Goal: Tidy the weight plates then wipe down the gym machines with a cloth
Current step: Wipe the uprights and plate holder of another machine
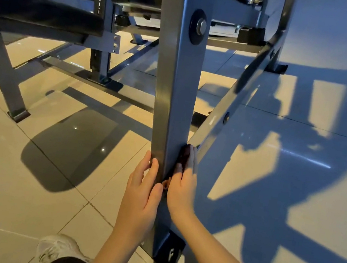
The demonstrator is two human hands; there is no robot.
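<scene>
Okay, low down on the tall grey square-section steel upright (177, 86), the dark crumpled cloth (187, 157) is pressed against its right face, not far above the black foot plate (169, 252). The right hand (181, 192) has it pinched, thumb on the near side and fingers curled round the far side, cloth poking out above the fingertips. The left hand (143, 194) lies flat on the upright's left face, fingers straight, holding nothing. Both forearms reach in from the near edge, wrists close together on either side of the upright.
</scene>
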